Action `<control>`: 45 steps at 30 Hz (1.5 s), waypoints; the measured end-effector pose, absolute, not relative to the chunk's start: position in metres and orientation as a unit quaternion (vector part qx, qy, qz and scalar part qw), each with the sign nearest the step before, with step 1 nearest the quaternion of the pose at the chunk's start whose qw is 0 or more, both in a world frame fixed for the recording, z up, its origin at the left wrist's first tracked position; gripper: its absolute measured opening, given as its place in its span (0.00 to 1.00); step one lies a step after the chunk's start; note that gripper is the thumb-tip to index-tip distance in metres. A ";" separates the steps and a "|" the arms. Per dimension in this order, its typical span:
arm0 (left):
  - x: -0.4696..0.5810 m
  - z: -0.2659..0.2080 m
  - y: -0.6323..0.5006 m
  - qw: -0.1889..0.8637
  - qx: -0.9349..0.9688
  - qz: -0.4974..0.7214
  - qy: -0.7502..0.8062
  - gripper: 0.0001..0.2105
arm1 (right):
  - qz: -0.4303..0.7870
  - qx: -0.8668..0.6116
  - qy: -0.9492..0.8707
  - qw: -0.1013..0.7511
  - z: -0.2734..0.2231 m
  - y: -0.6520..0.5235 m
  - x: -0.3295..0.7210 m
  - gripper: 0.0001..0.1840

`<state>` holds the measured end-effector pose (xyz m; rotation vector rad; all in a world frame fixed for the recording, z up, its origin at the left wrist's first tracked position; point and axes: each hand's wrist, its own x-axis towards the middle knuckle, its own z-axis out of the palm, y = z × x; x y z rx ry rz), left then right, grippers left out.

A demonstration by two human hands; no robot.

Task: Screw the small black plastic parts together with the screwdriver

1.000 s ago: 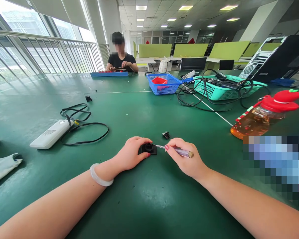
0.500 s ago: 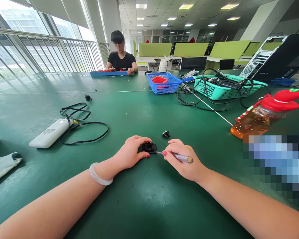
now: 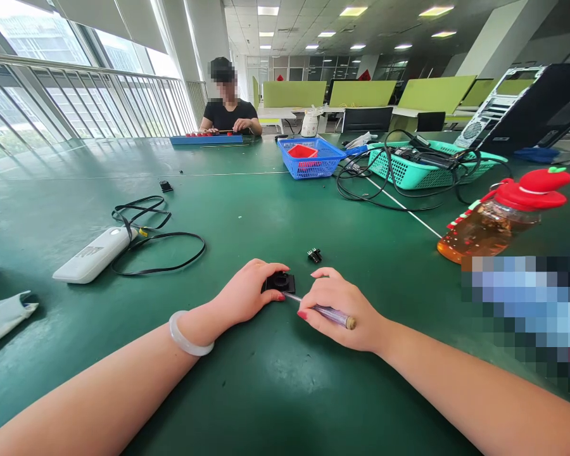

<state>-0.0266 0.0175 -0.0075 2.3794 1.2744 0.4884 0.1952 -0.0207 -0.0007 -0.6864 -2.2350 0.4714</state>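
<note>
A small black square part with a round recess [image 3: 284, 280] lies on the green table [image 3: 285, 392], pinched between the thumb and fingers of my left hand [image 3: 242, 294]. My right hand [image 3: 349, 310] grips a screwdriver [image 3: 333, 315] with a translucent purplish handle. Its thin shaft points left, and the tip meets the near edge of the black part beside my left thumb. Just beyond my right fingers sits a small black piece with metal pins [image 3: 315, 255], touched by neither hand.
At left lie a white power bank [image 3: 92, 258] and its black cable [image 3: 183, 256]. A blue basket [image 3: 308, 166], a teal basket [image 3: 403, 174] with tangled cables and a red-lidded bottle [image 3: 489, 231] stand farther off. Across the table a person [image 3: 230, 117] works at a blue tray [image 3: 206, 140].
My right hand and the screwdriver have shifted left and slightly nearer me. The tip has gone from the part's right side to its near edge. My left hand keeps its pinch.
</note>
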 end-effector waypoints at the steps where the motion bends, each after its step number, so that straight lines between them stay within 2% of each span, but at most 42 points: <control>1: -0.027 -0.008 0.017 0.195 0.852 0.175 0.453 0.21 | 0.171 -0.260 -0.866 0.391 0.000 -0.021 0.196 0.09; 4: -0.027 -0.009 0.017 0.189 0.857 0.181 0.445 0.20 | 0.131 -0.268 -0.845 0.443 0.001 -0.021 0.198 0.10; 12: -0.025 -0.007 0.013 0.178 0.859 0.216 0.429 0.16 | 0.179 -0.309 -0.834 0.421 -0.005 -0.014 0.198 0.10; 17: -0.024 -0.003 0.011 0.154 0.841 0.273 0.441 0.16 | 0.131 -0.276 -0.826 0.473 -0.002 -0.016 0.201 0.06; 22: -0.024 -0.004 0.013 0.117 0.809 0.267 0.511 0.19 | 0.103 -0.397 -0.764 0.498 -0.005 -0.009 0.203 0.07; 25: -0.025 -0.006 0.013 0.086 0.805 0.222 0.543 0.20 | 0.145 -0.480 -0.693 0.517 -0.008 0.002 0.207 0.06; 28: -0.027 -0.007 0.011 0.044 0.810 0.178 0.558 0.20 | 0.208 -0.518 -0.627 0.544 -0.010 0.012 0.214 0.11; 34: -0.028 -0.011 0.008 0.020 0.826 0.150 0.542 0.18 | 0.227 -0.545 -0.604 0.535 -0.009 0.014 0.219 0.20; 40: -0.030 -0.011 0.010 0.035 0.830 0.181 0.526 0.16 | 0.163 -0.533 -0.632 0.538 -0.004 0.008 0.216 0.19; 45: -0.029 -0.007 0.010 0.090 0.829 0.211 0.509 0.14 | 0.174 -0.560 -0.641 0.495 -0.004 0.009 0.216 0.23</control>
